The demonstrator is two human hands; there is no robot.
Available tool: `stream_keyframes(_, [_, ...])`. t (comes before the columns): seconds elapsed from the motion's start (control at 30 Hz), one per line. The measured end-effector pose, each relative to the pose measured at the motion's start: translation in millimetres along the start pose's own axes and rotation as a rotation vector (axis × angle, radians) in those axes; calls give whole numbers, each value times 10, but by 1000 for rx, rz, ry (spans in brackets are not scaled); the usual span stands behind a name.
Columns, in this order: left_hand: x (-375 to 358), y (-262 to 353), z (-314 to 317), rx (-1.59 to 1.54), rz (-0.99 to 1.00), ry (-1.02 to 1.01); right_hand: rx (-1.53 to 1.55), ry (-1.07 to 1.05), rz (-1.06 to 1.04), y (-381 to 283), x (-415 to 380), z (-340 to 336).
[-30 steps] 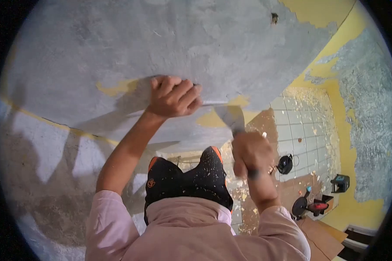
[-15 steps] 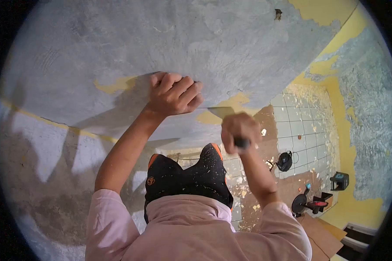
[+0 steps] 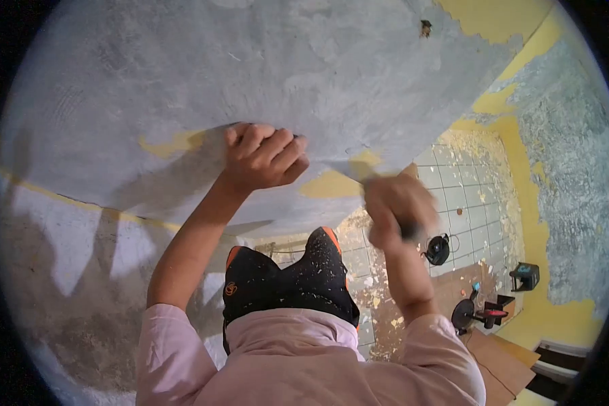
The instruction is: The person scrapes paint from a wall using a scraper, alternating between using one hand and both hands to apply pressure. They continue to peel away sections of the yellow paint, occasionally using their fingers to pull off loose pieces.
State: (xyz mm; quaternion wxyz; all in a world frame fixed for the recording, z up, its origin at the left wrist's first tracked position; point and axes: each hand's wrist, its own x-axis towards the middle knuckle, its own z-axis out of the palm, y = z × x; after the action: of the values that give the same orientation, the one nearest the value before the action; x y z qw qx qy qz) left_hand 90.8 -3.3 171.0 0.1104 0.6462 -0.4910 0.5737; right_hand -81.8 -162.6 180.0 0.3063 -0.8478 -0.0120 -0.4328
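Scraping yellow paint (image 3: 330, 185) off wall (image 3: 183, 88), apparently, with right hand (image 3: 400, 206) gripping scraper (image 3: 356, 170) right of frame centre, left hand (image 3: 265, 161) curled against wall, hold unclear; needing next, probably, blade low under paint edge.

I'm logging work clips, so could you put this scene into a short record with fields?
Left hand: against the wall, fingers curled
Right hand: gripping a scraper, motion-blurred
Scraper blade: at the wall, beside yellow patches; exact contact unclear
Wall surface: mostly bare grey, some yellow left
Floor: pale tiles, scattered flakes
Clothing: pink shirt, speckled black shorts
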Motion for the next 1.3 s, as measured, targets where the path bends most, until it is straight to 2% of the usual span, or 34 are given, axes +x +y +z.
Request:
stream_keyframes(0.07, [12,-27,1,-1,11,-13,408,-253,103,-68,180,6])
stream_keyframes(0.1, [43,-78,27,6,23,0,329,-127,-149,-34,122,0])
stream_keyframes(0.13, [47,-83,29,26,27,-1,565,112,-318,-68,222,11])
stream_keyframes(0.2, [-11,-3,-4,19,7,-28,889,19,-325,-30,90,-270])
stream_keyframes(0.23, [1,-15,3,5,5,-16,610,103,-225,-31,35,-280])
stream_keyframes(0.27, [19,-22,9,-7,7,2,597,103,-221,98,33,-160])
stream_keyframes(0.33, [29,0,-17,-18,15,-8,349,39,-103,490,77,194])
stream_keyframes(0.37, [12,7,-37,4,28,-18,253,70,-323,521,-5,140])
stream_keyframes(0.4, [13,-40,-1,37,46,-19,341,43,-355,534,-107,56])
stream_keyframes(0.47, [8,-34,11,16,27,-14,866,-136,-620,532,4,-186])
stream_keyframes(0.53, [27,-23,-5,27,34,-25,394,253,-389,490,-132,137])
stream_keyframes(0.6, [35,-16,-7,15,32,-33,841,229,-283,553,64,175])
stream_keyframes(0.63, [6,10,-27,3,30,-32,841,237,-270,421,32,72])
stream_keyframes(0.7, [47,-71,28,17,47,-9,1034,176,-497,176,79,-89])
stream_keyframes(0.73, [37,-59,30,20,40,-11,1041,172,-490,253,63,-9])
stream_keyframes(0.8, [32,-14,21,25,30,-5,775,128,-346,487,47,186])
stream_keyframes(0.83, [52,-36,41,20,32,8,679,142,-340,506,77,123])
stream_keyframes(0.87, [34,-32,14,0,34,-1,684,145,-332,428,37,52])
stream_keyframes(0.93, [66,-74,32,28,47,-1,924,175,-491,302,44,-63])
stream_keyframes(0.97, [41,-37,7,34,44,-16,-17,108,-314,341,-75,-82])
stream_keyframes(1.0, [7,7,-27,25,39,-26,603,176,-315,491,-5,173])
stream_keyframes(1.07, [22,-26,-8,39,41,-35,602,107,-302,462,55,141])
stream_keyframes(1.13, [34,-55,36,40,47,-11,824,201,-439,282,-2,63])
stream_keyframes(1.2, [2,-11,-18,21,34,-16,867,228,-410,263,-9,128])
stream_keyframes(1.27, [53,-10,-40,14,28,-57,507,127,-202,580,-38,359])
stream_keyframes(1.3, [62,-39,-12,20,40,-47,447,-4,-330,638,-126,266])
